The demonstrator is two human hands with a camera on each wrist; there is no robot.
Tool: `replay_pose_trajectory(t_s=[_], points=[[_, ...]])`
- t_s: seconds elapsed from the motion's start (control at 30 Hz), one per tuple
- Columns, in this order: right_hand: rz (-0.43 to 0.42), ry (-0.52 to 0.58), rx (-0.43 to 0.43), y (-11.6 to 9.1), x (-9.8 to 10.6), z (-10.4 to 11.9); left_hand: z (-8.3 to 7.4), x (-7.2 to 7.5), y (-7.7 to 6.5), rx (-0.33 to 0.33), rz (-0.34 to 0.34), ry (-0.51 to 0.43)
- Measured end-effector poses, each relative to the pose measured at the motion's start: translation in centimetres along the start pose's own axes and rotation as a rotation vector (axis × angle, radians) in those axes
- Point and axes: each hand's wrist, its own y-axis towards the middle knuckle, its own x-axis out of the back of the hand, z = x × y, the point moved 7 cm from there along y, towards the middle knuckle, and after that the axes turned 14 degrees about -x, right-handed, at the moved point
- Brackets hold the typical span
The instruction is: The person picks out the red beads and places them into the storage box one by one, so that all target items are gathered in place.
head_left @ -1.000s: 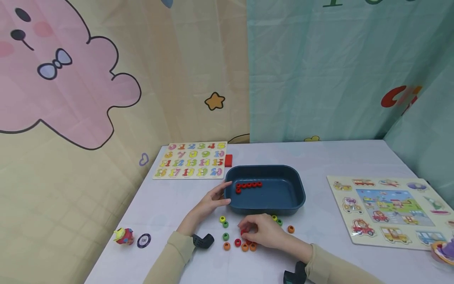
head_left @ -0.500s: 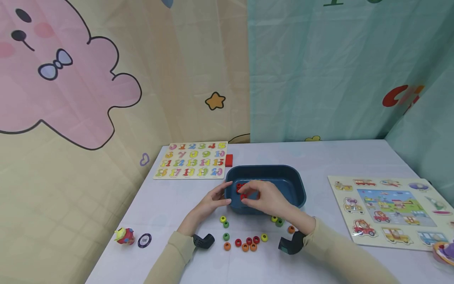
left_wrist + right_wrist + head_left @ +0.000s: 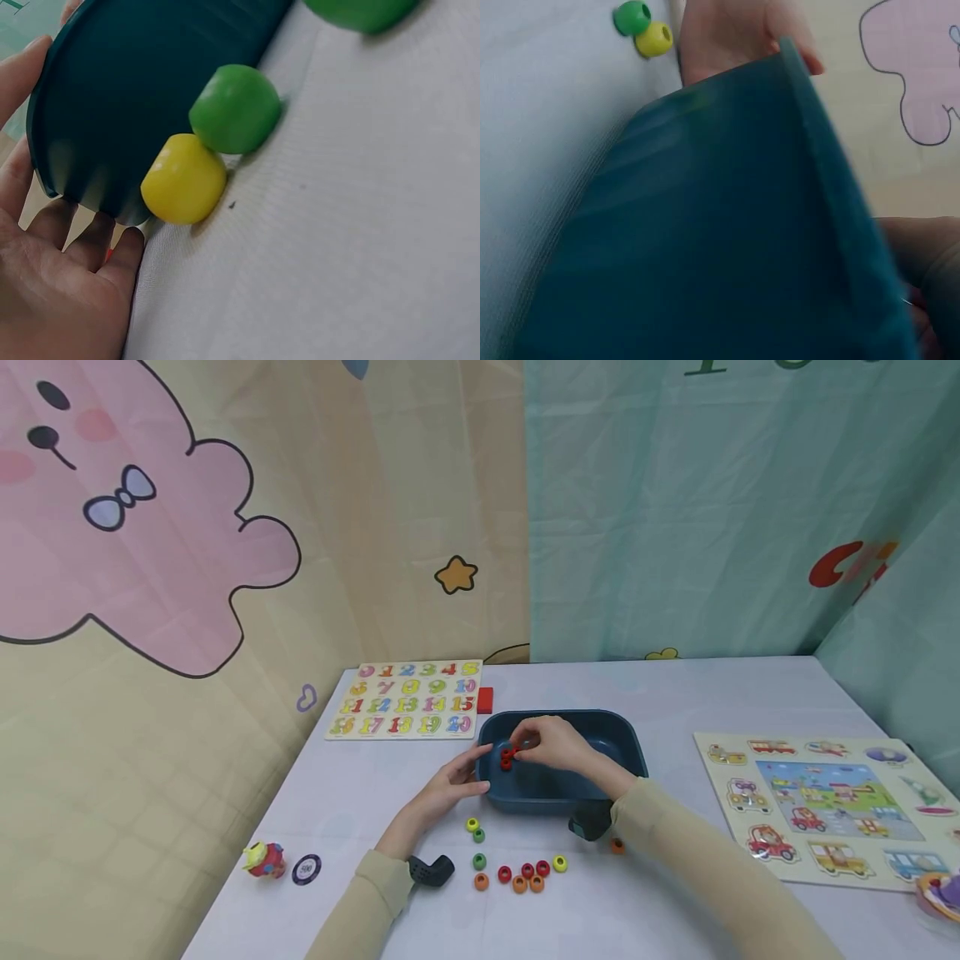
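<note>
Cream and teal fabric (image 3: 390, 527) is hanging behind the work, a pink cartoon animal (image 3: 165, 560) filling its upper left, and a white counter (image 3: 712, 693) is stretching out in front. Near the middle of the counter a dark blue tray (image 3: 540, 806) is sitting upright, with red beads (image 3: 506, 765) lying inside by its left end. The person's left grip (image 3: 448, 779) is holding that end, fingers spreading around it; in the left wrist view some of them are bending against the outer wall. The right grip (image 3: 558, 747) is reaching over into the tray, thumb and index finger pinching a red bead (image 3: 514, 749) close to the others. Just in front of the tray a yellow bead (image 3: 472, 824) and a green bead (image 3: 479, 836) are touching, while more loose beads (image 3: 528, 869), red, orange, green and yellow, are lying nearer the person. One orange bead (image 3: 617, 845) is lying near the right sleeve (image 3: 667, 827). Farther back on the left, a number board (image 3: 405, 702) is lying flat with a red block (image 3: 485, 700) beside its right edge; a vehicle puzzle (image 3: 832, 810) is lying well to the right. A toy figure (image 3: 264, 860) and a round chip (image 3: 306, 869) are resting side by side toward the left edge.
</note>
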Motion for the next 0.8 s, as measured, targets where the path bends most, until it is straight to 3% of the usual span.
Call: replay_pose_trajectory(t_s=[0.13,0.33,0.53,0.8], points=[[0.030,-0.071,-0.008,0.8,-1.0,-0.6,0.1,0.0,0.0,0.000,-0.001,0.004],[0.065,-0.214,0.073,1.1,-2.2,-0.5,0.0,0.0,0.1,-0.004,0.001,-0.003],[0.109,-0.294,0.073,1.2,-3.1,-0.6,2.2,0.8,0.4,-0.016,-0.027,0.005],[0.039,-0.345,0.087,1.1,-3.1,-0.4,2.6,0.9,0.5,-0.032,-0.028,0.001]])
